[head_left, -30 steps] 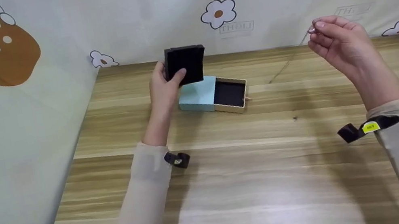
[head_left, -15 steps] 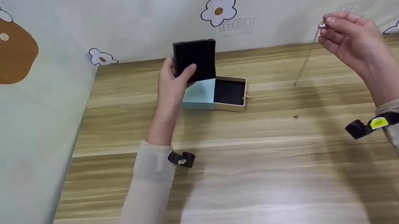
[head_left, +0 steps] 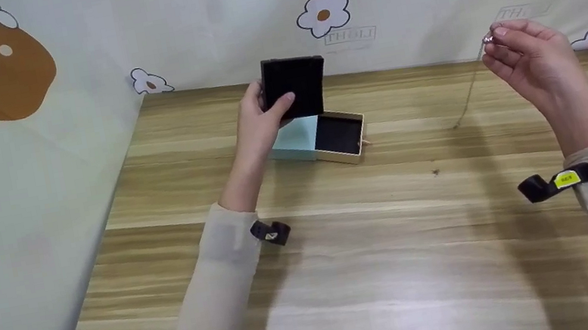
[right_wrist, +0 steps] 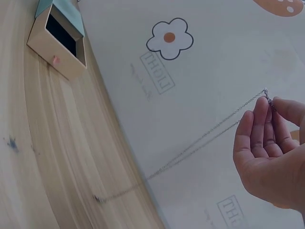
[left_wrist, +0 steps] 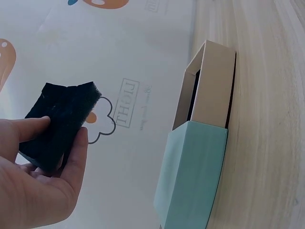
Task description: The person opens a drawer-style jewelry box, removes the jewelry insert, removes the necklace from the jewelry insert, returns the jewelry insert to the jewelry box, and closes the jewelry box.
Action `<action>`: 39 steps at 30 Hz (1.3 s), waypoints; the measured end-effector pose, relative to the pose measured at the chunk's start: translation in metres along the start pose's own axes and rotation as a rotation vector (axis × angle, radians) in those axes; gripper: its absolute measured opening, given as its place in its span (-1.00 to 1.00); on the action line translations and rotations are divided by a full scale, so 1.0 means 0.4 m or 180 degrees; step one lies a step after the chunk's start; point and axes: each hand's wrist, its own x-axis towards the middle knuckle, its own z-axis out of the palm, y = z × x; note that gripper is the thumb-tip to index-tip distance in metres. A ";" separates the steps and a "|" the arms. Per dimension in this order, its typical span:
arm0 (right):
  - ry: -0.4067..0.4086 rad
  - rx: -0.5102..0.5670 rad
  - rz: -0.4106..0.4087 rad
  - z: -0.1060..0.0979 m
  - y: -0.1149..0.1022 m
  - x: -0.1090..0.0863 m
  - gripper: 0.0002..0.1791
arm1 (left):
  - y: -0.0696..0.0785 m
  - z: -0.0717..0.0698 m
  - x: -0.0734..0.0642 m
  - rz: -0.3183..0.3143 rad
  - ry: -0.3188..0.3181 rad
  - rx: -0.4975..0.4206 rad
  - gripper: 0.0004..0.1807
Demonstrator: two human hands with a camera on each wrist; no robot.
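Seen from my head, the box point(head_left: 301, 138) sits on the table point(head_left: 395, 256) with its drawer point(head_left: 338, 158) partly out; my left hand point(head_left: 256, 117) holds the black pad point(head_left: 296, 80) up behind the box, thumb across its face, and my right hand point(head_left: 538, 55) pinches the chain point(head_left: 474, 80) well to the right of the box. I'd call this step keeping pad and chain both under control, so I want them apart until the chain hangs quietly. At my left wrist, thumb and fingers close round the pad's edge, clear of the box; it looks like soft foam, so a light grip should save it from denting, and my thumb would do better nearer the rim, leaving the face free. At my right wrist, thumb and forefinger meet tightly on the chain's shiny end, the other fingers half bent; two strands slant from there towards the box's side, joining lower down, where the tip is blurred and I can't tell whether it touches the table. Slow, small movements should keep those strands from twisting together.
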 end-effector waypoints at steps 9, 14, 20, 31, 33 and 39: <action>0.0075 -0.0030 -0.0001 -0.035 -0.014 -0.004 -0.88 | -0.001 0.006 0.001 -0.0039 -0.0032 0.0012 -0.56; 0.0061 0.0007 0.0034 -0.047 -0.020 -0.002 -0.87 | 0.000 0.007 0.001 -0.0038 -0.0032 0.0017 -0.55; 0.0043 0.0011 0.0063 -0.058 -0.021 -0.002 -0.83 | 0.000 0.005 -0.001 -0.0036 -0.0010 0.0007 -0.53; 0.0039 0.0078 0.0055 -0.083 -0.017 0.000 -0.86 | -0.006 0.005 0.001 -0.0048 -0.0013 0.0026 -0.56; 0.0049 0.0073 0.0056 -0.088 -0.018 0.000 -0.87 | -0.006 0.006 0.002 -0.0060 -0.0013 0.0023 -0.56; 0.0135 0.0021 0.0105 -0.105 -0.024 -0.001 -0.87 | -0.006 0.007 0.002 -0.0088 -0.0019 0.0007 -0.53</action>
